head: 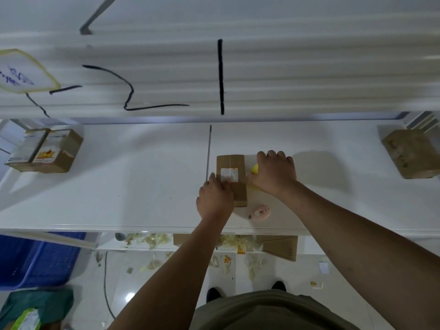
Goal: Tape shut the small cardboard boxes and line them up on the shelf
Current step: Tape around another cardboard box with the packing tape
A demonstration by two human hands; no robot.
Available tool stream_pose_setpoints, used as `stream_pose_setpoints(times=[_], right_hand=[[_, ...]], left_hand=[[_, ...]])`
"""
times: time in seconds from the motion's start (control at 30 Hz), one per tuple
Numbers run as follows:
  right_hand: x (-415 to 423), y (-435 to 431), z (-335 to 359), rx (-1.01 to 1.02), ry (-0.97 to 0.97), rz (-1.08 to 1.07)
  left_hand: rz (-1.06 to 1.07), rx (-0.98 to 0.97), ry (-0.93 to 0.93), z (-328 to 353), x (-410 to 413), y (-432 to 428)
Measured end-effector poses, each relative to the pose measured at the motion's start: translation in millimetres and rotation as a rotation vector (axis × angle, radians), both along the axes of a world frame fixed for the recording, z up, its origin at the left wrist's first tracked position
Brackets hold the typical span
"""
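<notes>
A small cardboard box [234, 167] with a white label on top sits on the white shelf surface [119, 186], just right of centre. My left hand [214, 197] rests on the box's near left part, fingers laid over its top. My right hand [276, 172] is just right of the box and grips a yellow object [255, 168], mostly hidden under the fingers. A pink box cutter [260, 211] lies on the surface right in front of the box.
Taped boxes stand at the left end [47, 151] and another box at the right end [412, 153]. A thin metal rod [209, 151] lies left of the box. An upper shelf overhangs. Below: blue crate [40, 258], tape scraps and flat cardboard [283, 246].
</notes>
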State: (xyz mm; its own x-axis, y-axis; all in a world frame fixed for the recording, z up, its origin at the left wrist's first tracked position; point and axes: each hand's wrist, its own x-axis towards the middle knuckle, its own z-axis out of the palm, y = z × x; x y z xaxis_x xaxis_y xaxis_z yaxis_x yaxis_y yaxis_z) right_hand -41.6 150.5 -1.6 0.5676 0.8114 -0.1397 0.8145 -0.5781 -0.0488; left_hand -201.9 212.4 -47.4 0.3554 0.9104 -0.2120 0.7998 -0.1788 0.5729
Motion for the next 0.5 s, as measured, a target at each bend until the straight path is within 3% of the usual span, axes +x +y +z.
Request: stream_pose_setpoints(times=[0.1, 0.2, 0.3, 0.4, 0.5], right_hand=[[20, 4, 13, 0.089, 0.396, -0.082], [56, -9, 19, 0.313, 0.844, -0.179], [74, -46, 15, 0.292, 1.126, -0.241], [71, -70, 3, 0.279, 1.208, -0.293], [71, -73, 8, 0.432, 1.111, -0.298]], left_hand=[[-0.027, 0.001, 0.012, -5, 1, -1], [-0.028, 0.003, -0.009, -12, 2, -6], [-0.037, 0.041, -0.010, -15, 1, -8], [-0.060, 0.058, 0.032, -15, 2, -7], [-0.079, 0.065, 0.079, -16, 2, -6]])
